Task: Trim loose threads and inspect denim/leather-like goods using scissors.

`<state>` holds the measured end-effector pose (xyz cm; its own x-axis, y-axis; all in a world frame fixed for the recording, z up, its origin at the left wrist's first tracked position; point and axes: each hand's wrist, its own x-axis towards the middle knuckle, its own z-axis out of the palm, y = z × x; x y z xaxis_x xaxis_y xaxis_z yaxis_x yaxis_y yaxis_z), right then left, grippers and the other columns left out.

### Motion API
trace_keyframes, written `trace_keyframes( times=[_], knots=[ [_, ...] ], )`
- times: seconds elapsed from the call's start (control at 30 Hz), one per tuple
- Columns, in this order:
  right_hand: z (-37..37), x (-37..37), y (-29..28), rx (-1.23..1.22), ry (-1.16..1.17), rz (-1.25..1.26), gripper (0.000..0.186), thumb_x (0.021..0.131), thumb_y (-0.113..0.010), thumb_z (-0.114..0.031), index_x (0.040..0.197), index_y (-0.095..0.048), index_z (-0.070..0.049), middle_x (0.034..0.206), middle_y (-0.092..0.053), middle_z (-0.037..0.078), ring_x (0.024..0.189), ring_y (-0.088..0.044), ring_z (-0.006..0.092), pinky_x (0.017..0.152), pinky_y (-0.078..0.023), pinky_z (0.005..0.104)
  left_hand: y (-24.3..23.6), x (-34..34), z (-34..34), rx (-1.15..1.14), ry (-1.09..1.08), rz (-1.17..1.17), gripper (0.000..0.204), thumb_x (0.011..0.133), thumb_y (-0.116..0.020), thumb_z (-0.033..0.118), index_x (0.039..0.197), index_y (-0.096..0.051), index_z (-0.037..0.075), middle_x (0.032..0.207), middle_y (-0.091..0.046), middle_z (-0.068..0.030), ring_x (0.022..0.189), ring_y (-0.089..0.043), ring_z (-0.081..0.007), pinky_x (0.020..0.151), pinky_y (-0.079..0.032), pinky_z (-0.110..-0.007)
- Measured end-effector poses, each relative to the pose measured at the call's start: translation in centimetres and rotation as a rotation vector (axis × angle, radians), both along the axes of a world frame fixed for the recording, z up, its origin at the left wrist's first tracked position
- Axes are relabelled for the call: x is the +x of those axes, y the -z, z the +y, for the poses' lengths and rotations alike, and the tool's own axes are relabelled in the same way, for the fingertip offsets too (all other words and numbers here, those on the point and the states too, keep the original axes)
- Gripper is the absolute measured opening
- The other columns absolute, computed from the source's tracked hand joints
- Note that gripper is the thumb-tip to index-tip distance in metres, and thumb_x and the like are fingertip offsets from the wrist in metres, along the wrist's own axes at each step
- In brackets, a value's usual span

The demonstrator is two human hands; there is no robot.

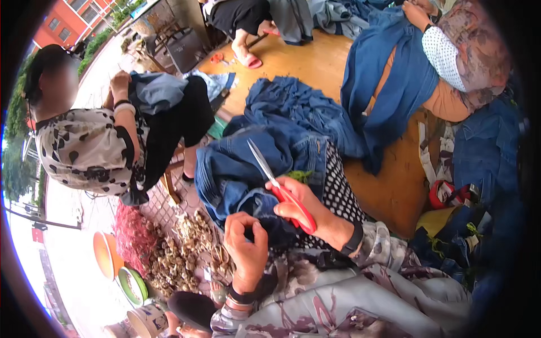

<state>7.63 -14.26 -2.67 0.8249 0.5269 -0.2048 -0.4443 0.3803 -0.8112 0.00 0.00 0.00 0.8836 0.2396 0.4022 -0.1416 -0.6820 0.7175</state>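
My right hand (317,209) grips scissors (263,163) by their red handles. Their long silver blades point up and away to the left, close together, above blue denim jeans (225,160) spread over my lap. Lower and to the left, my left hand (246,248) is raised beside the denim with its fingers curled in and the thumb close to them. Whatever it may pinch is too small or hidden to make out. A green thread tuft (300,176) sits on the denim just beyond my right hand. Black polka-dot cloth (340,188) lies under the jeans.
More denim (298,101) lies heaped ahead on a brown board (375,194). One seated person (84,146) is at left; another (470,50), far right, handles jeans. Garlic-like bulbs (174,265), a red mesh bag (135,236) and an orange bucket (107,254) stand lower left.
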Motion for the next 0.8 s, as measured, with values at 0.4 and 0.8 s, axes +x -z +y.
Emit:
trace_keyframes(
  times=[0.4,0.8],
  knots=[
    [-0.8,-0.1,-0.6,-0.039,0.026,-0.051,0.044,0.077,-0.066,-0.010,0.117,-0.050,0.000,0.076,-0.055,0.000,0.059,-0.049,0.0048,0.052,-0.040,0.0193,0.2,-2.0,-0.3,-0.531,-0.034,0.157,0.004,0.088,-0.053,-0.001,0.090,-0.053,0.002,0.083,-0.052,0.0011,0.066,-0.044,-0.0033,0.059,-0.038,-0.018],
    [-7.4,-3.8,-6.0,-0.008,-0.517,-0.059,0.058,0.090,-0.057,-0.052,0.114,-0.050,0.000,0.069,-0.047,-0.002,0.056,-0.041,0.0023,0.046,-0.032,0.0176,-0.7,-1.1,1.1,0.182,0.082,-0.087,0.013,0.079,-0.053,-0.009,0.086,-0.049,0.000,0.084,-0.055,-0.0122,0.074,-0.054,-0.0275,0.070,-0.045,-0.033]
  ],
)
